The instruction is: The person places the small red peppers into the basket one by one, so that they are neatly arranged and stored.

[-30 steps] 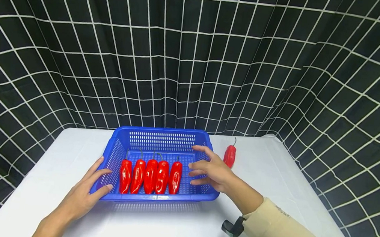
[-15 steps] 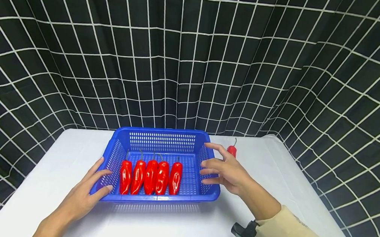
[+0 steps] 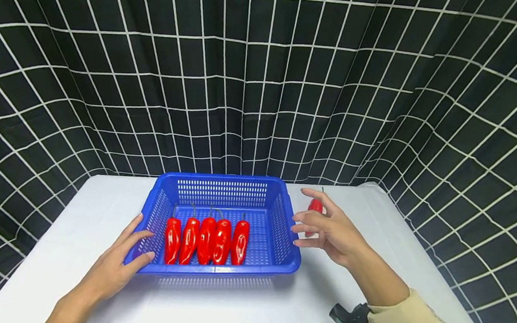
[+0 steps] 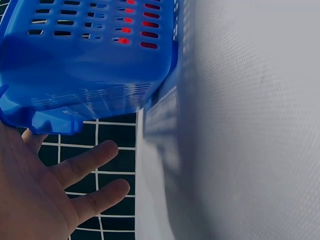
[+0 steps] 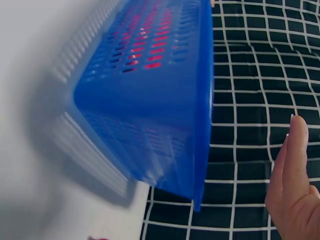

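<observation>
left hand [image 3: 113, 267] flat, fingers straight on blue basket [image 3: 280, 225] corner | right hand [image 3: 331, 229] spread, empty, beside loose red pepper [image 3: 315, 206] | five peppers [image 3: 205, 239] in basket | white table [image 3: 227, 307]

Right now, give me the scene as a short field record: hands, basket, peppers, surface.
left hand: open, fingers resting on the basket's near-left corner
right hand: open, right of the basket, in front of the loose pepper, holding nothing
basket: blue, perforated, on the table
peppers in basket: five red, side by side, stems pointing away
loose pepper: red, on the table, partly hidden by the right hand
table: white
backdrop: black, white grid
</observation>
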`<action>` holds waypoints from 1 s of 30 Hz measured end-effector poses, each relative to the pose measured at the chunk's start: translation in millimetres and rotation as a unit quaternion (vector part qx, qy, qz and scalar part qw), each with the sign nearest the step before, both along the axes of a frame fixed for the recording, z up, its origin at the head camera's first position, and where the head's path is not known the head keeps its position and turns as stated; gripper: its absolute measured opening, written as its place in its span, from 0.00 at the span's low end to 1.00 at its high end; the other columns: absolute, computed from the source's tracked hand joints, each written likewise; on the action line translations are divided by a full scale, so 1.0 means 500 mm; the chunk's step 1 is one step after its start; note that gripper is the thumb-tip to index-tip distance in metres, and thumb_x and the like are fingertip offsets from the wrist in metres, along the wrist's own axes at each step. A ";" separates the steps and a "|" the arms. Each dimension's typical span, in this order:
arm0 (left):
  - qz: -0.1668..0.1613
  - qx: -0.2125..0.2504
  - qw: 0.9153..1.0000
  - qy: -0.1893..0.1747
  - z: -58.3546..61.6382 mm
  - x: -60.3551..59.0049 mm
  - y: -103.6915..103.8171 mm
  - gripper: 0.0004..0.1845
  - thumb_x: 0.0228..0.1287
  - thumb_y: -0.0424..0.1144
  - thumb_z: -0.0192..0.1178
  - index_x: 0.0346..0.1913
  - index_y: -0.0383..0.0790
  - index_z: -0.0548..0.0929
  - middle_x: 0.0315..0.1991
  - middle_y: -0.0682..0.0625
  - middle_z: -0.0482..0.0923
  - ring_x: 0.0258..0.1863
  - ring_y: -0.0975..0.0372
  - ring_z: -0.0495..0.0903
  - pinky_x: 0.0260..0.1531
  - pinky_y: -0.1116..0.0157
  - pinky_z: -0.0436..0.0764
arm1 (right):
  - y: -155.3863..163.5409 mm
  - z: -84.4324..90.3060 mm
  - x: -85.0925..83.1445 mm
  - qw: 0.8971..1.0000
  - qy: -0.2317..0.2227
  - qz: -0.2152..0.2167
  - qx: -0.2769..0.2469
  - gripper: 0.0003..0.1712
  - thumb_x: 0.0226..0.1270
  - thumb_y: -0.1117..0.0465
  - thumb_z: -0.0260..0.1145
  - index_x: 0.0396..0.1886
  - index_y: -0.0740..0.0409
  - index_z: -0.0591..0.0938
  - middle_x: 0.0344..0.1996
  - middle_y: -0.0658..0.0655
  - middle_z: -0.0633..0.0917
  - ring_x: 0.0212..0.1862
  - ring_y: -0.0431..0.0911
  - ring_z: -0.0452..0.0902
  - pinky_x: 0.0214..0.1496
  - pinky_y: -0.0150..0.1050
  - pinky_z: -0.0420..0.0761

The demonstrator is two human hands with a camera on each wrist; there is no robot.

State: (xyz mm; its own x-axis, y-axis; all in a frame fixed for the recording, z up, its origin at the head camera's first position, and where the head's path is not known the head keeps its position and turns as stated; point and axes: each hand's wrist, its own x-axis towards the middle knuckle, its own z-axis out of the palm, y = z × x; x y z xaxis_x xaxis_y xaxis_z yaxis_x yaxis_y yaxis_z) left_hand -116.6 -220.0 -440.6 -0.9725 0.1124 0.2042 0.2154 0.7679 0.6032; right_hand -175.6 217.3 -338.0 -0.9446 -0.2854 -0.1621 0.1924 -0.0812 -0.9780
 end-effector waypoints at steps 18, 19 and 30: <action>-0.003 0.001 1.000 0.004 -0.004 -0.001 -0.003 0.22 0.67 0.51 0.58 0.60 0.48 0.75 0.76 0.49 0.44 0.68 0.37 0.56 0.51 0.29 0.62 | 0.067 0.005 -0.017 0.999 0.015 -0.046 -0.004 0.40 0.65 0.63 0.65 0.73 0.44 0.58 0.40 0.59 0.83 0.41 0.55 0.84 0.42 0.58 0.80; -0.003 0.001 1.000 0.004 -0.004 -0.001 -0.003 0.22 0.67 0.51 0.58 0.60 0.48 0.75 0.76 0.49 0.44 0.68 0.37 0.56 0.51 0.29 0.62 | 0.069 0.004 -0.018 0.999 0.015 -0.049 -0.001 0.40 0.66 0.63 0.65 0.73 0.43 0.58 0.40 0.59 0.83 0.41 0.55 0.84 0.42 0.58 0.80; -0.001 0.000 1.000 0.003 -0.002 -0.001 0.000 0.22 0.66 0.51 0.58 0.60 0.48 0.75 0.77 0.49 0.44 0.68 0.37 0.56 0.52 0.29 0.61 | 0.100 -0.023 -0.045 0.996 0.013 -0.083 0.021 0.42 0.67 0.61 0.65 0.75 0.42 0.56 0.46 0.64 0.80 0.44 0.54 0.84 0.43 0.57 0.81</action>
State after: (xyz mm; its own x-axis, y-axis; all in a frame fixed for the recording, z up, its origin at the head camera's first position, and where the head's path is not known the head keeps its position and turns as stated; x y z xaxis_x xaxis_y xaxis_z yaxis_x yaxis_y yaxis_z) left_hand -117.3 -220.1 -441.8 -0.9711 0.1147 0.2094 0.2205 0.7670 0.6026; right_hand -198.3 267.1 -349.2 -0.9820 -0.1193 -0.1462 0.1551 -0.0689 -0.9855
